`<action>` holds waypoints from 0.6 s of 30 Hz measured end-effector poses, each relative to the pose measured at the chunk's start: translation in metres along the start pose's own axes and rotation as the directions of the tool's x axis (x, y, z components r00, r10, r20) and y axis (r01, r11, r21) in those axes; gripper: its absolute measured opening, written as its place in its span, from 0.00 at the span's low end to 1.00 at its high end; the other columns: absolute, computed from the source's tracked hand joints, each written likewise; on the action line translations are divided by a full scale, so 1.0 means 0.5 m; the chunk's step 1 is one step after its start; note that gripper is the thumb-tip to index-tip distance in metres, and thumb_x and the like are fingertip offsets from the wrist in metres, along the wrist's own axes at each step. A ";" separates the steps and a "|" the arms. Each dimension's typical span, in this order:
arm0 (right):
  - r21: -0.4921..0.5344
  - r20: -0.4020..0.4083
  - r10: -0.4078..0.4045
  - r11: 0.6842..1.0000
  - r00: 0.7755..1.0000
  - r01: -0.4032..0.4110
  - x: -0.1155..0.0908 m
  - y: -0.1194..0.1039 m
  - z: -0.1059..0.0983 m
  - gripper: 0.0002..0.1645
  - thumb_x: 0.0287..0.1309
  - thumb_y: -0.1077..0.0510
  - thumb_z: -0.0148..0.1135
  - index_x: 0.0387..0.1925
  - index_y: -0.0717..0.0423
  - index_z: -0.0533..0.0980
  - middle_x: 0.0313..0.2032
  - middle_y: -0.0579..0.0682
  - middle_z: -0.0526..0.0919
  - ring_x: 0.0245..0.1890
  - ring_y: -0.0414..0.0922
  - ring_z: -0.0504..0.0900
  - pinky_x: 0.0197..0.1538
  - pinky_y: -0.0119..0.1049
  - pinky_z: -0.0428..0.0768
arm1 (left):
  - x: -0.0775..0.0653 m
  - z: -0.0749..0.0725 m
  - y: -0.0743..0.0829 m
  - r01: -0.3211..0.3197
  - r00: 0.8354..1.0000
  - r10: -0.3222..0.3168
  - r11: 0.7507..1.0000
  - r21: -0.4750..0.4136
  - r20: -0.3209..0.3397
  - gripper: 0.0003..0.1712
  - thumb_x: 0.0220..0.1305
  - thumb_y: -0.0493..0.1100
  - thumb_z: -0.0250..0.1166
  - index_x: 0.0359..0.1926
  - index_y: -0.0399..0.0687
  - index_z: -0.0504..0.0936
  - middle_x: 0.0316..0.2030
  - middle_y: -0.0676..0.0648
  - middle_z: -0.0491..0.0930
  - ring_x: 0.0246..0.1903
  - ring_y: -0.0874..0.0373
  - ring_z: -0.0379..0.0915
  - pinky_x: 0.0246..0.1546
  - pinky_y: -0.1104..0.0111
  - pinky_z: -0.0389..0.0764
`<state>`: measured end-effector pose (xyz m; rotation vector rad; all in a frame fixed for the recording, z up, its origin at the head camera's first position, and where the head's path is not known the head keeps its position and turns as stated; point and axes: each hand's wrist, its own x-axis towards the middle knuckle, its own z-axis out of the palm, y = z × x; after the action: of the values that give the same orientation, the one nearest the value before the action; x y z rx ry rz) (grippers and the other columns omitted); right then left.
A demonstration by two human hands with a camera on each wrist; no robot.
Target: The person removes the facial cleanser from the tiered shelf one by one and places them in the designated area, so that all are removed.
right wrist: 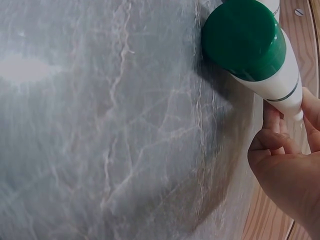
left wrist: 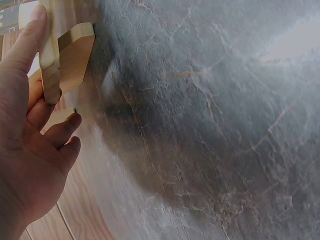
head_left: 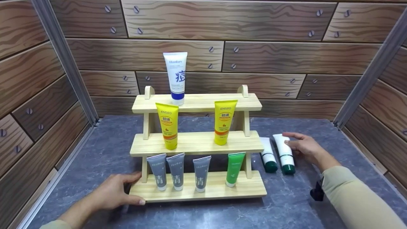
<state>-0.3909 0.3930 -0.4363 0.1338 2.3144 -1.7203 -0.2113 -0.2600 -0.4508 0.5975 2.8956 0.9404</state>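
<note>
A three-tier wooden display rack (head_left: 197, 141) stands in the middle of the table. My left hand (head_left: 116, 192) grips the left end of its lowest shelf, thumb on the front edge; in the left wrist view the fingers curl round the wooden board (left wrist: 50, 65). To the right of the rack, two white tubes with green caps lie side by side, caps toward me. My right hand (head_left: 306, 148) pinches the outer white tube (head_left: 283, 149) near its flat end. The inner white tube (head_left: 268, 154) lies partly behind the rack. Close up, the right wrist view shows the green cap (right wrist: 242, 40).
On the rack's top shelf stands a white-and-blue tube (head_left: 175, 76). The middle shelf bears two yellow tubes, one left (head_left: 168, 127) and one right (head_left: 224, 122). Three grey tubes (head_left: 178, 171) and a green tube (head_left: 234, 170) stand on the bottom shelf. Wood-patterned walls (head_left: 254, 57) enclose the table.
</note>
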 end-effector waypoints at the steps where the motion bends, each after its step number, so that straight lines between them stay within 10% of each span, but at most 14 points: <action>1: -0.005 -0.002 -0.002 1.000 1.000 0.002 0.001 0.001 0.000 0.41 0.75 0.55 0.64 0.81 0.60 0.60 0.24 0.39 0.73 0.26 0.39 0.70 0.33 0.33 0.73 | 0.000 0.000 0.000 0.000 1.000 0.000 1.000 0.001 0.000 0.57 0.46 0.65 0.85 0.69 0.35 0.78 0.64 0.34 0.80 0.64 0.36 0.77 0.66 0.40 0.74; 18: -0.133 -0.028 -0.024 0.991 0.999 0.020 0.015 0.022 0.012 0.38 0.77 0.50 0.62 0.80 0.60 0.63 0.53 0.48 0.81 0.39 0.40 0.79 0.40 0.35 0.80 | 0.000 -0.002 0.001 -0.003 1.000 0.003 1.000 0.012 -0.005 0.57 0.46 0.66 0.85 0.69 0.35 0.79 0.64 0.34 0.80 0.63 0.36 0.77 0.65 0.40 0.75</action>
<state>-0.3949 0.3901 -0.4501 0.1101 2.4518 -1.5784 -0.2114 -0.2599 -0.4495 0.6013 2.9076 0.9277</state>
